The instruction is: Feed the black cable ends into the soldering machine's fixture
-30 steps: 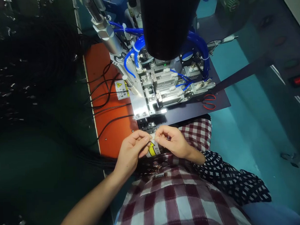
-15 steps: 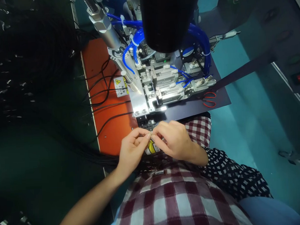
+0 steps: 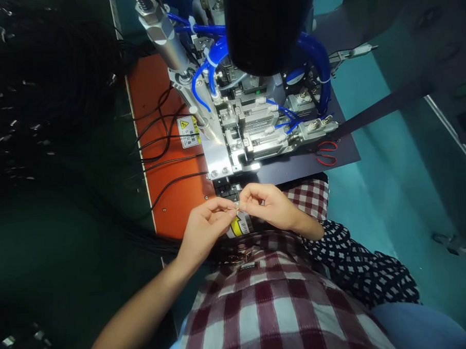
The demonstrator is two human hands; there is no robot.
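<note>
Just below the centre of the frame, the bare left hand (image 3: 208,224) and the bare right hand (image 3: 267,206) meet at a little bundle of fine, pale, wire-like strands with a hint of red (image 3: 237,209). Each thumb is drawn in against its forefinger, pinching the strands from either side with almost no gap; their exact number and ends are too small to tell. A yellow-and-white printed label (image 3: 240,227) lies behind the fingertips, below a silver metal machine with blue tubes (image 3: 254,127) in the upper middle. The strands look very light and limp, likely to bend or spring apart, and their thin tips seem easily nicked. A close fingertip pinch, just back from the tips, probably suits best.
</note>
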